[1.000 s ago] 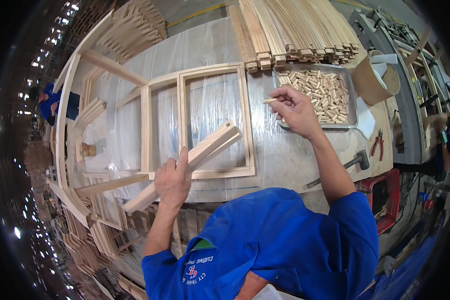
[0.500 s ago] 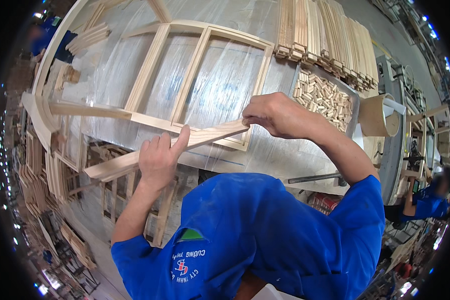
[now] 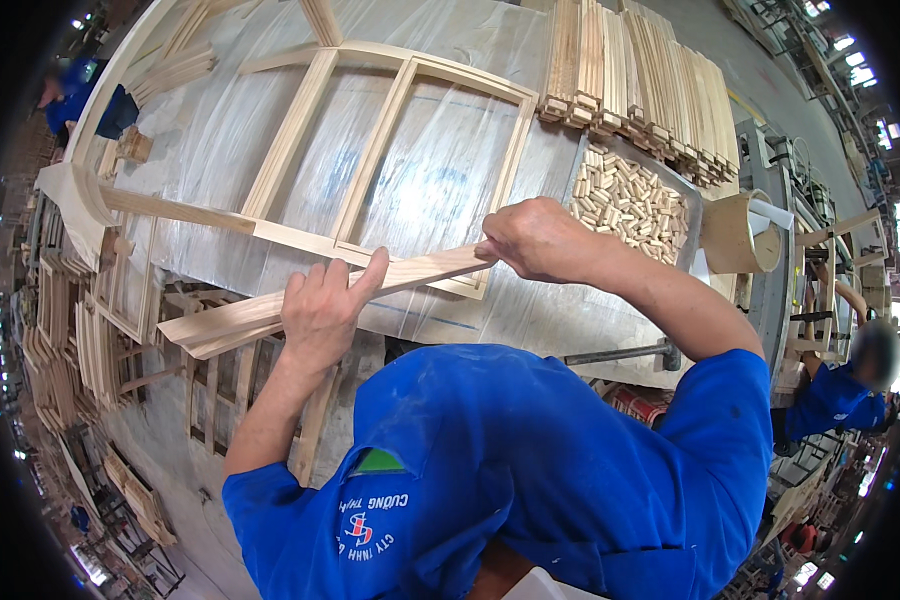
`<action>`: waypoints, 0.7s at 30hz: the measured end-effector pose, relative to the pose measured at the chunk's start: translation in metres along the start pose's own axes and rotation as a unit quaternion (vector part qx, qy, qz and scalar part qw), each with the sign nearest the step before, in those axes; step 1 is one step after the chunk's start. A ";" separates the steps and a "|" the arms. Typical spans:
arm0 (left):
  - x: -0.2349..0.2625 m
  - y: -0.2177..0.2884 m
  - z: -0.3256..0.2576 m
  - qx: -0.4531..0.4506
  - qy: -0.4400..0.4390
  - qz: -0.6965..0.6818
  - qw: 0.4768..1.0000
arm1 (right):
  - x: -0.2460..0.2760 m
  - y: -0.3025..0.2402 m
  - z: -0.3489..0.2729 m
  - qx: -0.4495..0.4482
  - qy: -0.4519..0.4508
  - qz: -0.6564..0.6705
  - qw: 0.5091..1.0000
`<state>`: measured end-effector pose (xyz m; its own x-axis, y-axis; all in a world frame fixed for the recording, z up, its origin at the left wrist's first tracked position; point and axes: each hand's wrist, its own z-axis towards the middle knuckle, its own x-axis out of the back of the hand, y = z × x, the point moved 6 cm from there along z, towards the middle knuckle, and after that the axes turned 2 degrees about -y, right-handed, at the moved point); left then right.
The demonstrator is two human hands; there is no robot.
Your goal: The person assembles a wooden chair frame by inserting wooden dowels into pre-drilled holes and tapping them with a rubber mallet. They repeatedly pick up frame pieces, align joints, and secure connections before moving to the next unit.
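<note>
Slat held over the frame, near bench edge. Left hand clamped mid-length, forefinger out; right hand pinching the far end. Risk: uneven grip, slat twisting or slipping off.

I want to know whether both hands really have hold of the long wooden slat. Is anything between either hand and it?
Nothing visible. The left hand grips the wooden slat near its middle, and the right hand pinches its far end, above the wooden frame on the plastic-covered table.

The person wears a bright blue short-sleeved shirt with a small green patch and white embroidered lettering at six o'clock; both forearms are bare.
</note>
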<state>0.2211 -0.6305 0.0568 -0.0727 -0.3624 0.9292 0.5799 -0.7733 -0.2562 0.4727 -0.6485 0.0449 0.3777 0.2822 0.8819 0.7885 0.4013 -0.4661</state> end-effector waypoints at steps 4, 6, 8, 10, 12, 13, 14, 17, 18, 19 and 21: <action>-0.006 0.005 0.000 -0.003 0.001 -0.014 1.000 | -0.011 0.004 -0.006 -0.057 0.030 -0.021 0.998; -0.013 0.002 0.005 0.021 -0.020 -0.060 0.998 | -0.003 0.010 -0.007 -0.084 0.075 -0.038 0.993; -0.015 -0.005 0.014 0.073 -0.030 -0.127 0.989 | 0.029 0.016 -0.026 -0.122 0.293 0.068 0.946; -0.011 -0.012 0.025 0.149 -0.029 -0.213 0.965 | 0.040 0.026 -0.059 -0.225 0.402 0.187 0.868; -0.005 -0.003 0.057 0.137 -0.034 -0.257 0.956 | -0.021 0.029 -0.075 -0.263 0.378 0.314 0.830; -0.002 0.004 0.073 0.130 -0.045 -0.278 0.951 | -0.048 0.013 -0.067 -0.227 0.291 0.364 0.855; 0.001 0.018 0.091 0.105 -0.048 -0.301 0.946 | -0.073 -0.002 -0.056 -0.217 0.221 0.413 0.857; 0.015 0.068 0.141 0.031 -0.043 -0.360 0.931 | -0.091 -0.024 -0.027 -0.148 0.307 0.524 0.781; 0.016 0.084 0.154 0.002 -0.030 -0.375 0.927 | -0.094 -0.017 -0.024 -0.160 0.347 0.566 0.730; 0.018 0.099 0.166 -0.027 -0.018 -0.389 0.921 | -0.096 -0.010 -0.027 -0.170 0.385 0.606 0.676; 0.014 0.119 0.185 -0.056 -0.032 -0.395 0.916 | -0.096 0.008 -0.040 -0.164 0.445 0.625 0.620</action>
<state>0.4396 -0.6317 0.0888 -0.3837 0.3629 0.8492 0.2794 -0.8309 0.4813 0.4623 -0.7075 -0.0408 0.7963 -0.4581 -0.3951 -0.3883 0.1137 -0.9145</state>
